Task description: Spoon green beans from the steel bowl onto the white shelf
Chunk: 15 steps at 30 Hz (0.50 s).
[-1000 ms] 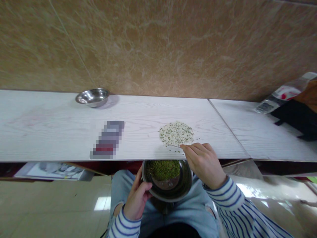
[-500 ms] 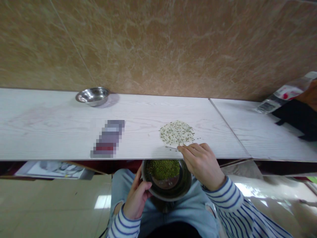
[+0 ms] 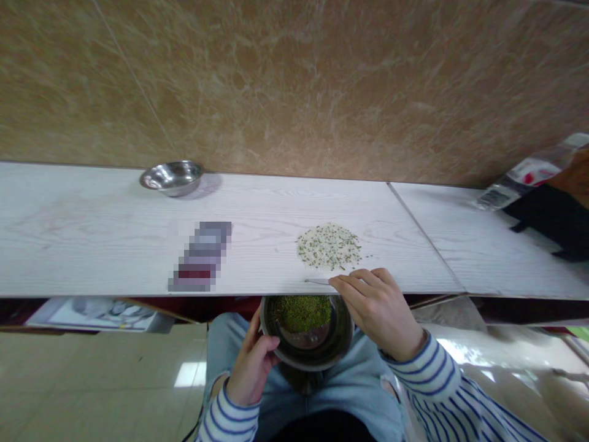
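Note:
My left hand is closed round the left rim of a metal bowl, its thumb over the edge. Small green beans lie in the far part of that bowl, which sits over my lap just below the tabletop's front edge. In my right hand, closed in a pinch, is a thin, pointed metal tool that looks like tweezers. Its tip points left, low over the table edge. Just beyond it spreads a flat pile of white rice-like grains mixed with green beans, and a few beans lie loose beside it.
A small shiny metal bowl stands at the back left of the white table. A blurred-out phone-like object lies nearer the front. Toward the right are a clear plastic bottle and a black item. A wall rises behind.
My right hand has drawn the tweezers slightly back from the grain pile, toward the table's front edge. My left hand and the bowl stay nearly in place.

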Available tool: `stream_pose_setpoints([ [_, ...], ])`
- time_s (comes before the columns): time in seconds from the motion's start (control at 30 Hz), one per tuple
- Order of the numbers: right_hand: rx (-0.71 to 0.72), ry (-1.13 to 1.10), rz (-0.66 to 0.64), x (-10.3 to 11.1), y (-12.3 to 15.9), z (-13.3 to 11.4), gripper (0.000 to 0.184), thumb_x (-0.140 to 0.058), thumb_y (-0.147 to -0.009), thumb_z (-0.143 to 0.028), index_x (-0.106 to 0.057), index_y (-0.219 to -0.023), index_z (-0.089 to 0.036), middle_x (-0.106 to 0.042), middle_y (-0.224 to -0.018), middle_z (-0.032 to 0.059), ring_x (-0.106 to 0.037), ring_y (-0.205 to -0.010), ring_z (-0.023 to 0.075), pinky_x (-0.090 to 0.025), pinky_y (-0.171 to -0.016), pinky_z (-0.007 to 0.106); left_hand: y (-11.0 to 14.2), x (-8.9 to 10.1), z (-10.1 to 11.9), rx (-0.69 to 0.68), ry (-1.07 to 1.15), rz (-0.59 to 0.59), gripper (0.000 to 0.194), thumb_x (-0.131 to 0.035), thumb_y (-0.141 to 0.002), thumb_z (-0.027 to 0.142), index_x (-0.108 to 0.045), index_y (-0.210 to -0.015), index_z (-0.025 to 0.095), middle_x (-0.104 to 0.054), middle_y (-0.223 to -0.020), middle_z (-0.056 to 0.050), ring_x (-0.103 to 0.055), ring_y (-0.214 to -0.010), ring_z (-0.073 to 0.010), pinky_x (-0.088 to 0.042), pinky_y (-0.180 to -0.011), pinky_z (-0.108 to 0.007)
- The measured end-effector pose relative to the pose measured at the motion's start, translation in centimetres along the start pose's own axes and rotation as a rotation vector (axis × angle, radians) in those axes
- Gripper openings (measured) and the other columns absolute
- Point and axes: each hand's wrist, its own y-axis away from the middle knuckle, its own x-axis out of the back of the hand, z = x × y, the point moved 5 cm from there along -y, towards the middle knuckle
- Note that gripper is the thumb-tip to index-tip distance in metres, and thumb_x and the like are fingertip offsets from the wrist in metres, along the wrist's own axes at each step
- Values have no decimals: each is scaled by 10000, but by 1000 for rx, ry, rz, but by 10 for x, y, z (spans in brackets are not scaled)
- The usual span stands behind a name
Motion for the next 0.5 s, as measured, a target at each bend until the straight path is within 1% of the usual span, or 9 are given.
stream_pose_setpoints([
  [0.17, -89, 4, 38, 3, 14, 15, 239, -449, -853, -167, -581, -1052, -187, -656, -910, 38, -540, -853, 153, -311, -723, 307, 1, -4, -1, 6, 13, -8, 772, -599, -554, 155, -417, -1293, 287, -620, -1028, -24, -559, -790, -165, -474, -635, -284],
  [0.27, -128, 9, 23, 1, 18, 22, 235, -452, -856, -170, -574, -1057, -185, -655, -891, 30, -540, -842, 151, -306, -715, 301, 2, -9, -4, 20, 20, -18, 747, -591, -560, 142, -430, -1278, 274, -613, -1021, -21, -551, -776, -160, -472, -609, -279],
  [0.37, -132, 13, -1, 0, 18, 20, 227, -451, -860, -173, -571, -1052, -183, -653, -868, 25, -537, -822, 150, -300, -699, 301, 4, -15, -6, 33, 16, -32, 725, -587, -567, 133, -438, -1266, 257, -609, -1036, -28, -544, -754, -156, -462, -573, -267],
  [0.5, -119, 14, -7, -2, 14, 11, 223, -440, -863, -168, -573, -1041, -173, -649, -848, 31, -528, -806, 155, -293, -688, 305, 8, -23, -8, 55, 2, -55, 761, -580, -565, 124, -405, -1296, 242, -627, -1016, -33, -546, -742, -158, -452, -562, -259],
])
